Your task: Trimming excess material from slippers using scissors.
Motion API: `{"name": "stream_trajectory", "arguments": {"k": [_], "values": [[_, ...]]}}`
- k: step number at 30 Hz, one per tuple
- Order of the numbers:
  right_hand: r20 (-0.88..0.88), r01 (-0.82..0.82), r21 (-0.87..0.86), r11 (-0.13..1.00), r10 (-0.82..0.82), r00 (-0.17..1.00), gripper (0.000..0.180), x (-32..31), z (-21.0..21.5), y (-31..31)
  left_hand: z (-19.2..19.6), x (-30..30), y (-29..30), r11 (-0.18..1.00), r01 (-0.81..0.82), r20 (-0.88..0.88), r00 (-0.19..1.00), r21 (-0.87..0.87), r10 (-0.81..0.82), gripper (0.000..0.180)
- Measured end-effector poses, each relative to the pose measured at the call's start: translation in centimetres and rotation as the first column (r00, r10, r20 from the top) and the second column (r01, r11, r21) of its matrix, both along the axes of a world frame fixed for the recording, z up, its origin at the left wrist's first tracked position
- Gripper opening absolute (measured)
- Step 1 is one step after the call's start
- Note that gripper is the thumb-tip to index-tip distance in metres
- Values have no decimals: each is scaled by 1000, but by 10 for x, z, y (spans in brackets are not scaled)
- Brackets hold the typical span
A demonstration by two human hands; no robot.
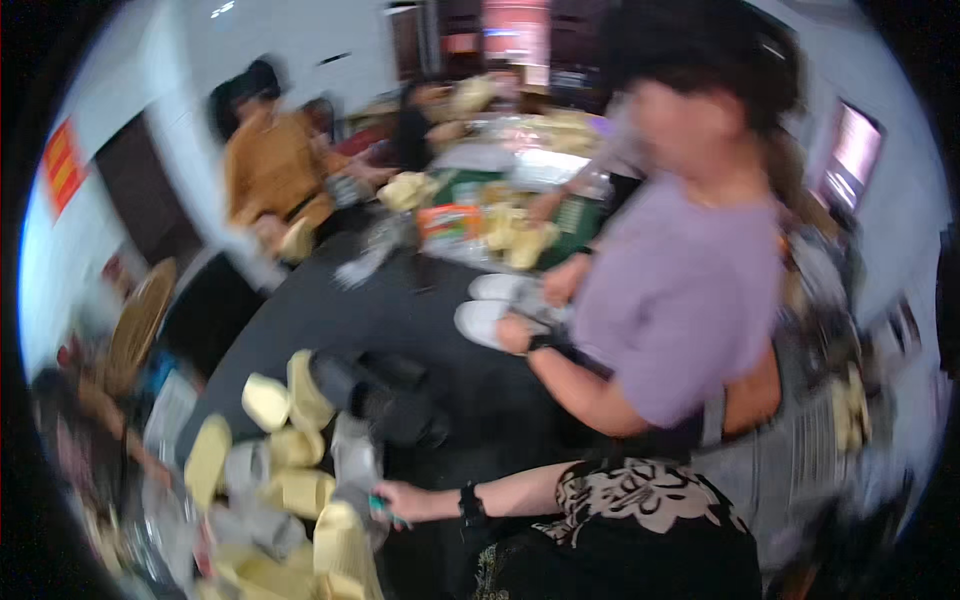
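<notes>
My right hand (402, 503) reaches in from the right, its arm in a dark flowered sleeve with a dark watch at the wrist. Its fingers are closed round a small teal-green item (380, 505), too blurred to name more closely. A grey slipper (355, 455) lies just beyond that hand. Beside it, on the near left, a pale yellow slipper (340, 545) tops a heap of yellow and grey slippers. Past the grey one lie black slippers (400, 400). No part of my left hand shows.
Across the dark table (330, 300), a co-worker in a purple shirt (680, 290) holds a pair of white shoes (482, 322). Another person in an orange top (275, 165) is at the far left. Bags, an orange package (448, 228) and yellow slippers (520, 240) crowd the far end.
</notes>
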State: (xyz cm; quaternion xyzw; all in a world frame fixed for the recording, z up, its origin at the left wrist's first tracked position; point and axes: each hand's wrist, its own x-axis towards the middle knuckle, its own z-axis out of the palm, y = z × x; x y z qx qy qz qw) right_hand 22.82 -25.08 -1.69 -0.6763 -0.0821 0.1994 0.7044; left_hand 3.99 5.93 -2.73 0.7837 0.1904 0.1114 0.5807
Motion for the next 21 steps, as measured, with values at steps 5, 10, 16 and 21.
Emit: {"name": "stream_trajectory", "arguments": {"k": [5, 10, 16, 21], "values": [[-65, -366, -200, 909, 360, 931, 23, -55, -53, -26, -2, 139, -41, 924, 365, 78, 930, -109, -358, 40], [142, -441, -294, 848, 495, 857, 27, -71, -68, -43, -23, 192, -80, 830, 496, 118, 868, -255, -483, 40], [209, -434, -351, 830, 521, 828, 30, -70, -51, -48, -52, 258, -85, 760, 498, 184, 866, -418, -466, 41], [157, -447, -54, 893, 450, 879, 32, -76, -71, -64, 25, 253, -170, 708, 471, 211, 879, -526, -428, 41]]}}
